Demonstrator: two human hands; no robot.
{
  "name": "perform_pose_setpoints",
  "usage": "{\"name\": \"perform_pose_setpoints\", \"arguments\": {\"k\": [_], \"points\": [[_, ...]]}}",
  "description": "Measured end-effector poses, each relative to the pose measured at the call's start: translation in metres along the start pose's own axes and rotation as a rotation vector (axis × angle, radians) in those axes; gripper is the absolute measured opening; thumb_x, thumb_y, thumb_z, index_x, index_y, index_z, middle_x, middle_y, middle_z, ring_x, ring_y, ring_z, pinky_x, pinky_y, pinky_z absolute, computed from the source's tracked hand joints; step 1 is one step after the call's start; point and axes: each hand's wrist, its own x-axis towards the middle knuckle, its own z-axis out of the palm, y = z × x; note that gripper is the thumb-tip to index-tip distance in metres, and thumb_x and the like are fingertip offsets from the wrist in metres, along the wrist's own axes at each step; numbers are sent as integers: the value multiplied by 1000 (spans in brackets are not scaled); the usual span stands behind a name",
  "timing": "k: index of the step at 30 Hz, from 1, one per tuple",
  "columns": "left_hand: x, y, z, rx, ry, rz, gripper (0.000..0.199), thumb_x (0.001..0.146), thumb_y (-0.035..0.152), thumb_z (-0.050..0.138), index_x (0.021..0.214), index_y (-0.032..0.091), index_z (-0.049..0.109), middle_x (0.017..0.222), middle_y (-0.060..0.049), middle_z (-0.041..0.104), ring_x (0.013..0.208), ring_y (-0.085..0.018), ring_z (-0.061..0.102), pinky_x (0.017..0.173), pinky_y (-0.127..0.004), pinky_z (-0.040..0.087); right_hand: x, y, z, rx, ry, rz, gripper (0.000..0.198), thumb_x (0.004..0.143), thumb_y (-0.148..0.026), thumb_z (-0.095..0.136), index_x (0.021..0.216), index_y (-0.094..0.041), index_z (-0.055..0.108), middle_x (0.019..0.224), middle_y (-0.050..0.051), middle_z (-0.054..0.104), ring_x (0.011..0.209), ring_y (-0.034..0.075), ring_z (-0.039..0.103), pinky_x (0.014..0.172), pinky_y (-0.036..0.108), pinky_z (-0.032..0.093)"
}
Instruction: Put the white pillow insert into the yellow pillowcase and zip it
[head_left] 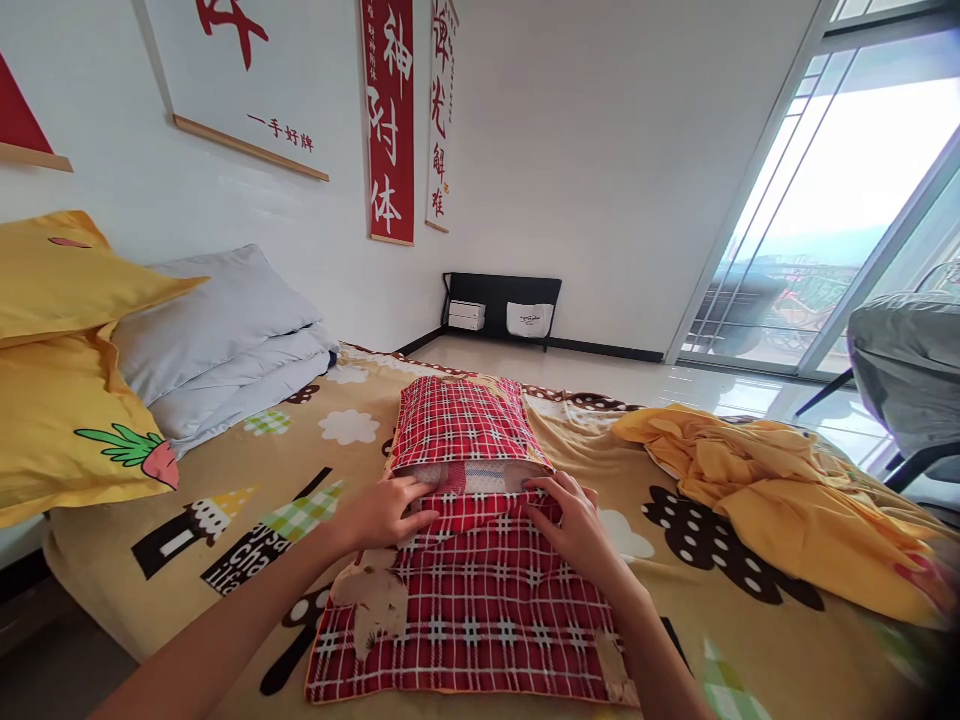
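Note:
A red plaid pillowcase (487,600) with beige bear-like patches lies on the bed in front of me. Across its middle is an opening, and through it shows a pale patterned pillow (487,477) inside. My left hand (384,512) grips the left end of the opening's near edge, its fingers curled over the cloth and its thumb on the near side. At the right end, my right hand (568,515) pinches the same edge between thumb and fingers. Some fingertips are hidden in the fabric folds.
The bed has a tan patterned blanket (350,427). Grey pillows (217,330) and yellow pillows (67,400) stand against the left wall. A crumpled yellow cloth (757,480) lies to the right. Beyond are a low black rack (495,300) and a grey chair (907,360).

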Motion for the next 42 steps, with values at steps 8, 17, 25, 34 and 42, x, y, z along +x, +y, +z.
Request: {"name": "perform_pose_setpoints", "arguments": {"k": [8,17,25,34,42], "points": [[1,-12,-25,-1,330,-148,38,91,47,41,114,19,52,103,-7,65,91,-23,56,87,-37,41,1,9,11,-2,31,-42,27,88,-36,48,108,-24,61,108,6,63,102,22,59,91,41,38],[15,-18,-9,38,309,-124,56,84,28,41,139,17,38,124,-12,59,109,-26,55,99,-41,35,1,17,15,-4,217,-70,30,86,-21,42,110,-23,59,108,6,62,104,21,55,90,37,33],[23,-25,15,136,150,-155,43,91,33,35,122,14,58,116,-14,63,106,-27,57,94,-43,35,-1,31,23,-287,230,-39,29,80,-10,40,94,-20,63,107,5,66,101,20,56,86,37,25],[22,-18,-4,315,321,-109,33,87,36,40,76,15,63,79,-8,62,79,-22,55,82,-41,32,1,20,13,-206,222,-13,27,86,-15,38,92,-22,63,96,4,68,94,20,56,83,37,26],[7,1,-62,313,708,-21,36,86,36,34,60,19,52,58,-5,55,60,-17,45,75,-37,31,-16,-49,-43,-18,465,-188,22,90,-24,42,95,-24,63,82,3,62,81,18,54,80,34,34]]}}
